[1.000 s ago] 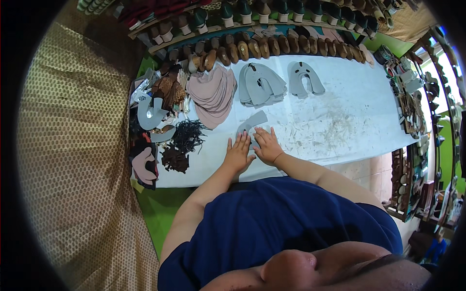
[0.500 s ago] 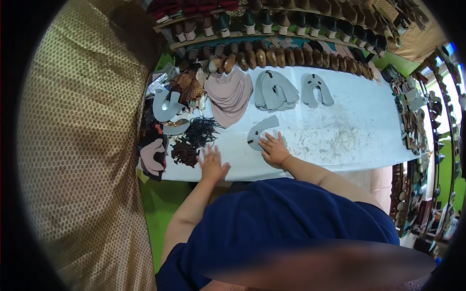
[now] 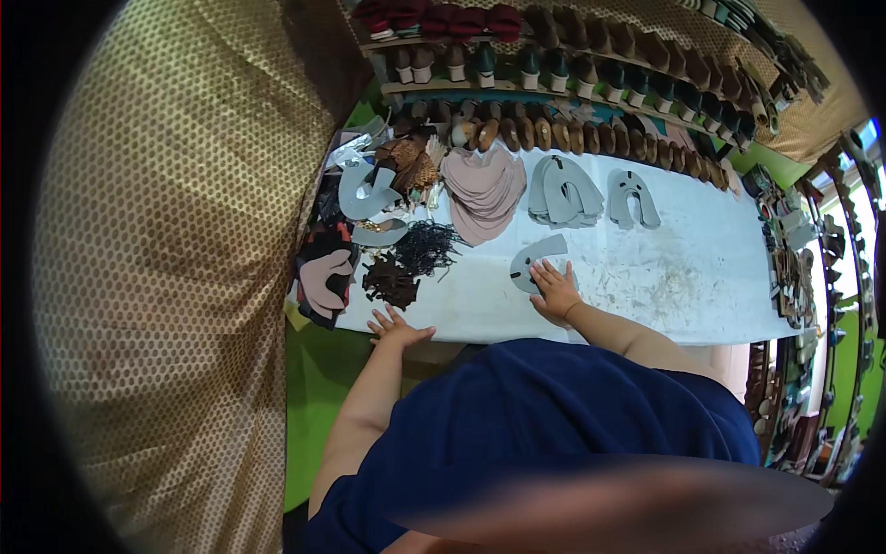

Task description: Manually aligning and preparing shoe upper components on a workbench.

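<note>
My right hand [image 3: 556,295] lies with fingers spread on a grey curved shoe-upper piece [image 3: 544,247] that has a small dark mark on it. The palm hides part of that piece. Over the near edge of the table, my left hand [image 3: 397,331] is open and holds nothing. Just beyond it sit a pile of dark brown small pieces [image 3: 389,282] and a tangle of black strips [image 3: 427,247]. Farther back lie a fanned stack of pinkish pieces [image 3: 484,194], a stack of grey U-shaped pieces [image 3: 565,194] and a smaller grey U-shaped pile [image 3: 633,199].
A white table covering [image 3: 489,295] with dark smudges spreads under everything. Grey and pink cut pieces [image 3: 325,282] crowd the left end. Rows of shoes [image 3: 554,136] line the back, with shelves above. Tools and small items [image 3: 786,254] edge the right side. A patterned curtain [image 3: 185,277] hangs at left.
The whole view has shifted, moving the table rightward in the picture. My left hand has drawn left and nearer, toward the table edge. My right hand stays on the grey piece.
</note>
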The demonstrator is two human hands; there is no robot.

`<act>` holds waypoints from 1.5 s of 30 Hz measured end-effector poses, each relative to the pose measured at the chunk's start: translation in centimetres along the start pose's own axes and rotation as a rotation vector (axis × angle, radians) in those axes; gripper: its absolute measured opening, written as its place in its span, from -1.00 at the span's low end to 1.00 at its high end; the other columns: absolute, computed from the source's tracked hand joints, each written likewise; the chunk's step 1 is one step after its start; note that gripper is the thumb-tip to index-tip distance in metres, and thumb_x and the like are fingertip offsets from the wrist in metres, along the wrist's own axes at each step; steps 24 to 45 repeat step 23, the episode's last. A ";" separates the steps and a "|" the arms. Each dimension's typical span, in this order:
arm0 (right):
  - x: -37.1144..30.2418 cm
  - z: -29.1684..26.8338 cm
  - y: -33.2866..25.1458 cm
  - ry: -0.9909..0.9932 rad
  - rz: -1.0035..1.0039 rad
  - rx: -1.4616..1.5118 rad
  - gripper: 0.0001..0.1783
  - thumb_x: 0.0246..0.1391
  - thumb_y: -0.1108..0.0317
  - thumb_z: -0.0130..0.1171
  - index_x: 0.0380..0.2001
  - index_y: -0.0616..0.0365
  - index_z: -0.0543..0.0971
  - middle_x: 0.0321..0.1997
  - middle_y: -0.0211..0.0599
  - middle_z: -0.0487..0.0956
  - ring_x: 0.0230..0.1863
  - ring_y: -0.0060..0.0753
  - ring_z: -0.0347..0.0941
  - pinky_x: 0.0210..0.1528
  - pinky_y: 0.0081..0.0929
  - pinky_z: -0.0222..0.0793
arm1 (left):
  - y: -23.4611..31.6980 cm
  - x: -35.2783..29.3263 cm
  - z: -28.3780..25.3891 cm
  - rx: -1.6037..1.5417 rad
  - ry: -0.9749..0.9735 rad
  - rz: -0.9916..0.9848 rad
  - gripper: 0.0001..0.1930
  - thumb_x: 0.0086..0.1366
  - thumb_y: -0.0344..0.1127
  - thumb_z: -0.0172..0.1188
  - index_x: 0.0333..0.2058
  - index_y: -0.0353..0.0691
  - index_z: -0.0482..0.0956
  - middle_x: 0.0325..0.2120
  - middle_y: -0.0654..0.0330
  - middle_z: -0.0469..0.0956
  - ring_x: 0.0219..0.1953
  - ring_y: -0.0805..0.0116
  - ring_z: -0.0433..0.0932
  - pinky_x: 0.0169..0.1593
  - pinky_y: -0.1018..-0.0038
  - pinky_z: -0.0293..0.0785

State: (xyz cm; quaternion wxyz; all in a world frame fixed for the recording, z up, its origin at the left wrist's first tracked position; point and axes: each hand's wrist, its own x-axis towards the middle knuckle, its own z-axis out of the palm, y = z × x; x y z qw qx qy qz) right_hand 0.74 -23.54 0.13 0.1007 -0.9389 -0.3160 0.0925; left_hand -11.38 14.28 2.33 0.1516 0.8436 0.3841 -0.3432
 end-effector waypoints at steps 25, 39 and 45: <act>0.3 -1.6 -1.5 -0.266 0.019 -0.256 -0.52 0.15 0.08 0.01 0.11 -0.03 0.53 0.32 -0.56 0.40 0.46 -0.13 0.11 0.35 0.63 -0.39 | -1.1 1.7 1.3 0.154 0.055 0.150 0.44 -0.14 0.56 0.27 0.43 0.06 -0.53 0.42 -0.18 -0.59 0.42 -0.31 -0.68 0.36 -0.28 -0.53; 0.3 -1.6 -1.5 -0.266 0.019 -0.256 -0.52 0.15 0.08 0.01 0.11 -0.03 0.53 0.32 -0.56 0.40 0.46 -0.13 0.11 0.35 0.63 -0.39 | -1.1 1.7 1.3 0.154 0.055 0.150 0.44 -0.14 0.56 0.27 0.43 0.06 -0.53 0.42 -0.18 -0.59 0.42 -0.31 -0.68 0.36 -0.28 -0.53; 0.3 -1.6 -1.5 -0.266 0.019 -0.256 -0.52 0.15 0.08 0.01 0.11 -0.03 0.53 0.32 -0.56 0.40 0.46 -0.13 0.11 0.35 0.63 -0.39 | -1.1 1.7 1.3 0.154 0.055 0.150 0.44 -0.14 0.56 0.27 0.43 0.06 -0.53 0.42 -0.18 -0.59 0.42 -0.31 -0.68 0.36 -0.28 -0.53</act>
